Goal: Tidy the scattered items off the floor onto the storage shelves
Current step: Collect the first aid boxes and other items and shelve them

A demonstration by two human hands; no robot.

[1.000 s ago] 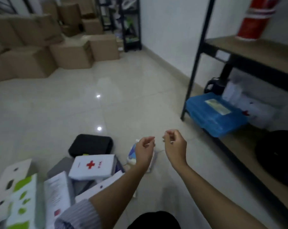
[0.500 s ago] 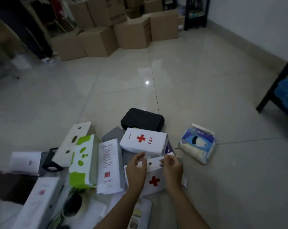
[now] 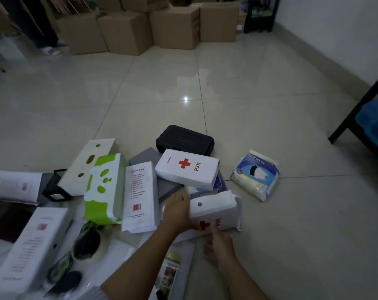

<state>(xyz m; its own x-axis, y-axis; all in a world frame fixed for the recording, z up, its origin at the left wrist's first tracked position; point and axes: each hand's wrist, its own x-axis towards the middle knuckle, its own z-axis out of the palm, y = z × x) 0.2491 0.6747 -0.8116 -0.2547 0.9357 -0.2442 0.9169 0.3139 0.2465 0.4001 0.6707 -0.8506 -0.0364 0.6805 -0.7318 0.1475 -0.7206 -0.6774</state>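
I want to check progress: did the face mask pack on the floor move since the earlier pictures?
No. The face mask pack lies just above the same floor tile seam, right of the upper P3K box, as before; only the camera shifted.

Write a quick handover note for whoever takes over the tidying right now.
Left hand and right hand both grip the near first-aid box, low over the pile. A second first-aid box, the black case, the mask pack and the green and white box lie on the floor. The shelf stands to the right. Left: shelve all of it.
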